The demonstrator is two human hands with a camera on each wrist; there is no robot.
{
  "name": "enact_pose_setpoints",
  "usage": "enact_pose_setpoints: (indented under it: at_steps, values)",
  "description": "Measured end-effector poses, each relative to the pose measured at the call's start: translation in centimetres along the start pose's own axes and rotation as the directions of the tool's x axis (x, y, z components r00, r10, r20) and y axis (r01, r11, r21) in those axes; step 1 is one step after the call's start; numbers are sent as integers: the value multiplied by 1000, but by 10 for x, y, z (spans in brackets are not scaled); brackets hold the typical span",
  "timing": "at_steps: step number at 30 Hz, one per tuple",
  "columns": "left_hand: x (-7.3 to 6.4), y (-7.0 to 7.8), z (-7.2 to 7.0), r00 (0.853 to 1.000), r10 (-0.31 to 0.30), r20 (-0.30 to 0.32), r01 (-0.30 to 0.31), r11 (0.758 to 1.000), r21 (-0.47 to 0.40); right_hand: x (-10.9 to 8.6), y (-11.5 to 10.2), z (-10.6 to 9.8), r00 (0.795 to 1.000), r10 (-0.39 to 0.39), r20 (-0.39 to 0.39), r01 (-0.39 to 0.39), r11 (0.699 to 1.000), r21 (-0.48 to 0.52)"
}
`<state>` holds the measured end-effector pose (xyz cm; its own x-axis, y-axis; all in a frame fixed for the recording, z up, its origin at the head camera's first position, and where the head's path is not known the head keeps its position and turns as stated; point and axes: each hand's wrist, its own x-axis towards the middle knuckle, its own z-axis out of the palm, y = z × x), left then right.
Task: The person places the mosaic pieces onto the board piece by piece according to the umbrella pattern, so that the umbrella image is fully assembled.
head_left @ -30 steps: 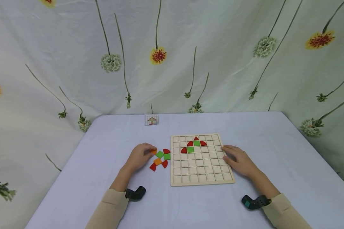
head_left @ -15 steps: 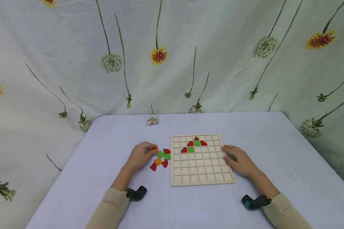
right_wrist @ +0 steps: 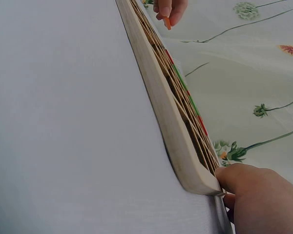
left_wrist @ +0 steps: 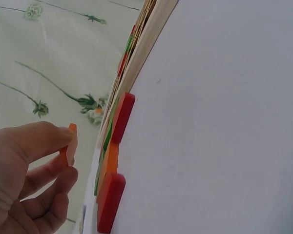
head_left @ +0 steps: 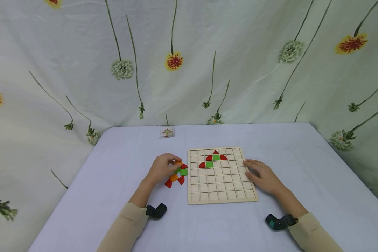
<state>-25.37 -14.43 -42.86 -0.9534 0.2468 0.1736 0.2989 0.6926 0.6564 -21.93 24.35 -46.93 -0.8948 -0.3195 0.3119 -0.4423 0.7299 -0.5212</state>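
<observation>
Between thumb and fingers, my left hand (head_left: 163, 168) pinches an orange tile (left_wrist: 73, 146), raised above the table in the left wrist view. Beneath and beside that hand lies a small cluster of tiles: a green square (head_left: 183, 172), an orange square (head_left: 174, 177), red quarter-rounds (head_left: 168, 183) and a second green tile partly hidden by the fingers. The wooden grid board (head_left: 222, 182) stands just right of them. Red and green tiles (head_left: 216, 157) fill several cells in its upper rows. My right hand (head_left: 263, 176) rests with relaxed fingers and thumb against the board's right edge.
A small card (head_left: 167, 132) printed with a coloured grid pattern lies at the table's far edge. Behind the white-covered table (head_left: 129, 140) hangs a flower-printed cloth (head_left: 245, 70). Each wrist wears a black band (head_left: 156, 211).
My left hand has lifted the orange tile and moved right with it, over the loose tiles toward the board. My right hand has stayed at the board's edge.
</observation>
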Motion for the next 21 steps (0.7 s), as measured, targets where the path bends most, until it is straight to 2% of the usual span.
enact_pose_setpoints:
  at_steps: [7,14,21]
  values:
    - [9,10,12,999,48,20,-48,999,1,0,1,0,1000,12,10,-12,1000,0]
    - [16,21,22,989,141,51,-140,990,-11,1,2,-1,999,20,26,-21,1000,11]
    - [22,34,31,984,149,95,-146,989,-38,0,2,0,1000,21,23,-21,1000,9]
